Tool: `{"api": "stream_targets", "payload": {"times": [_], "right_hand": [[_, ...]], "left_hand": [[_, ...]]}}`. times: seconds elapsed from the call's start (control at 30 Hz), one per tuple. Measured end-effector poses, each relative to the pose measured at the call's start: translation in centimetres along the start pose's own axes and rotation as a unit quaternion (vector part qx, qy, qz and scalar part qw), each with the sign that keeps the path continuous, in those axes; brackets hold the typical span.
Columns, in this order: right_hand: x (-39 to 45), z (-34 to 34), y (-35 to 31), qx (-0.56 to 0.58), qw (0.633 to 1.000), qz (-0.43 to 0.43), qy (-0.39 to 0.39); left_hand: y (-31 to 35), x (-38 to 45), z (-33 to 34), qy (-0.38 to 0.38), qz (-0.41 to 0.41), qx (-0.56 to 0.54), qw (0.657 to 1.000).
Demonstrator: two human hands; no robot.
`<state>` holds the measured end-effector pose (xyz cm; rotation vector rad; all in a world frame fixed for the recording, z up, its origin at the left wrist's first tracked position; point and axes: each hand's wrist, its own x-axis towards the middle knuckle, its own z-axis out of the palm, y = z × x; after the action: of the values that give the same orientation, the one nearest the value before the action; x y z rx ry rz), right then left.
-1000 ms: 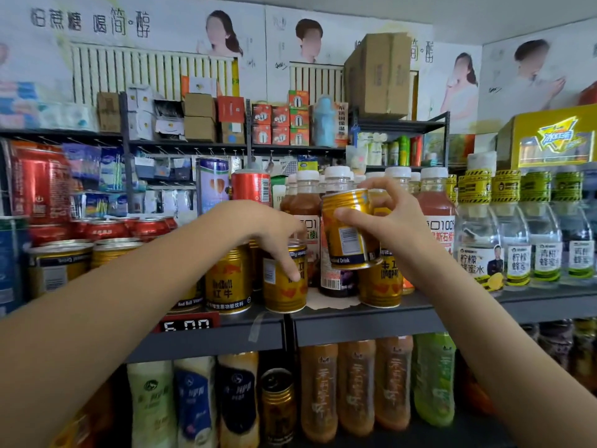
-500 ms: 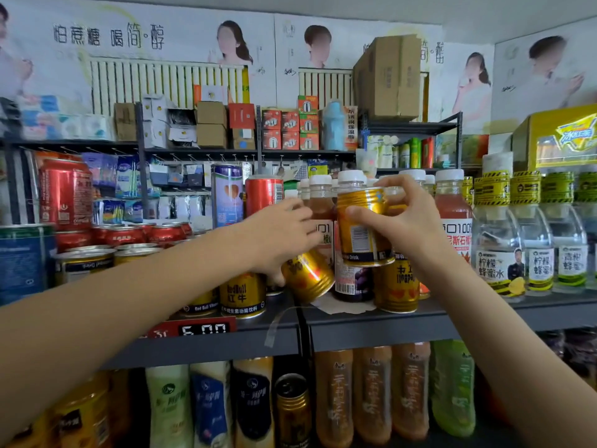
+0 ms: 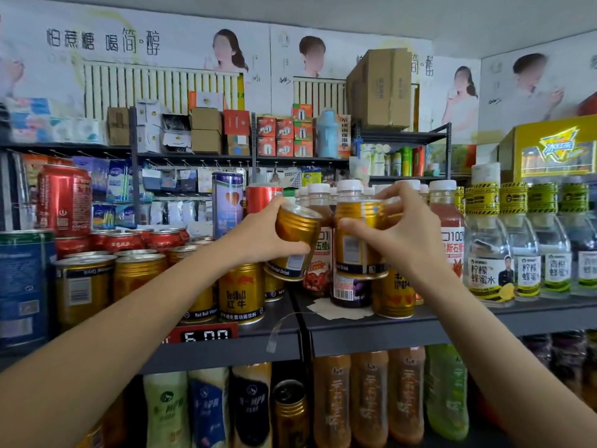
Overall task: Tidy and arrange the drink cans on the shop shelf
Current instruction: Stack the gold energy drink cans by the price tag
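Gripping gold cans, one per hand: left hand [image 3: 258,240] tilted can [image 3: 295,244], right hand [image 3: 400,234] upright can [image 3: 355,237]; shelf can [image 3: 241,294] reads "RedBull".

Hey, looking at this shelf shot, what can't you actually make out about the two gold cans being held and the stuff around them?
- Left-hand gold can, head view: brand side hidden by the left hand.
- Right-hand gold can: back hidden by the right hand.
- Bottles behind the cans: labels mostly covered.
- Price tag: left end behind the forearm.
- Lower-shelf bottles: blurred text.
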<state>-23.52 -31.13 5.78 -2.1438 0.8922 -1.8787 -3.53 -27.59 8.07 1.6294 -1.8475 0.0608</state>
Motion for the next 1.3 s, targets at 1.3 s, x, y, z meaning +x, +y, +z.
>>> {"api": "stream_targets", "payload": {"times": [1.3], "right_hand": [[3.9,8.8,-3.2,0.031,0.986,-0.007,-0.163]], "left_hand": [[-3.5,-1.9,-0.4,0.006,-0.091,0.033,0.995]]}}
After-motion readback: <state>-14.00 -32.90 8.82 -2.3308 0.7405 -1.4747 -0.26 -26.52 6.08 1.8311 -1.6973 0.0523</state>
